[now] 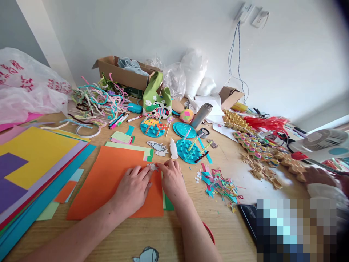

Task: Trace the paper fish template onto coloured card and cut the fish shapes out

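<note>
An orange sheet (109, 174) lies on the wooden table with green sheets under it. At its upper right corner is a small grey-white paper cutout (152, 166). My left hand (134, 187) rests flat on the orange sheet, fingers spread, its fingertips at the cutout's left side. Bent over the sheet's right edge, my right hand (172, 176) has its fingers curled together, with the index fingertip at the cutout's right side. Whether it pinches anything is hidden. Just beyond are grey fish cutouts (157, 147) and a white glue bottle (173, 148).
Coloured sheets (43, 156) are stacked at left. Blue decorated discs (188, 151), a metal flask (201, 115) and paper scraps (220, 185) lie to the right. A phone (248, 218) and a fan (321, 145) are farther right, near another person's hand (320, 177).
</note>
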A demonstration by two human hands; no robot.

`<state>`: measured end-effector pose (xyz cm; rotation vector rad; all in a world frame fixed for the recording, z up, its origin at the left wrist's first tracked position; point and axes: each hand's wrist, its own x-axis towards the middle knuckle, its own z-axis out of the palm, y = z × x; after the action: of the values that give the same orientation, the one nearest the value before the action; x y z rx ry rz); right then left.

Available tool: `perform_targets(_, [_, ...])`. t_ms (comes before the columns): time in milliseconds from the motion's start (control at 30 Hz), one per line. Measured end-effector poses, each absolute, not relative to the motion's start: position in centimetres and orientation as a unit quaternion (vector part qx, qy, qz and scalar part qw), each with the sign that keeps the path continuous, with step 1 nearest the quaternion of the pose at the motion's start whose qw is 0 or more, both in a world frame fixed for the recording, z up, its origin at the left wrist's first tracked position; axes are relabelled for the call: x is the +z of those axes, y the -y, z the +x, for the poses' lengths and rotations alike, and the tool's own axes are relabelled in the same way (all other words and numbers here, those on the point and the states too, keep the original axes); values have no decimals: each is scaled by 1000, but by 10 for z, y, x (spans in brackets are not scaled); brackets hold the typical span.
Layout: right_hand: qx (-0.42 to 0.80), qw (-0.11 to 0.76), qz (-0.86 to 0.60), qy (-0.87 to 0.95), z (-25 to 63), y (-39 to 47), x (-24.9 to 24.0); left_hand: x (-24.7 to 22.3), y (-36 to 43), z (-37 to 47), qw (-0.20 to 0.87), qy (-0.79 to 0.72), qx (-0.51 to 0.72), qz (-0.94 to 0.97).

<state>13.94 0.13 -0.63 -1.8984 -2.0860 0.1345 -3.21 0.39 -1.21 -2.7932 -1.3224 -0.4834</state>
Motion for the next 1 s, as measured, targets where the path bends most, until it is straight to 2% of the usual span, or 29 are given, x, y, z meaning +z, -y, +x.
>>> perform_targets(400, [64, 158, -650, 741, 135, 0, -1, -12, -4, -32, 3, 423, -160, -892])
perform_targets(767, [93, 209, -656, 719, 136, -2, -10, -11, -4, -32, 5, 430, -157, -889])
perform_targets(1000, [99, 217, -655, 717, 138, -3, -9, -12, -7, -33, -45, 441, -194, -875])
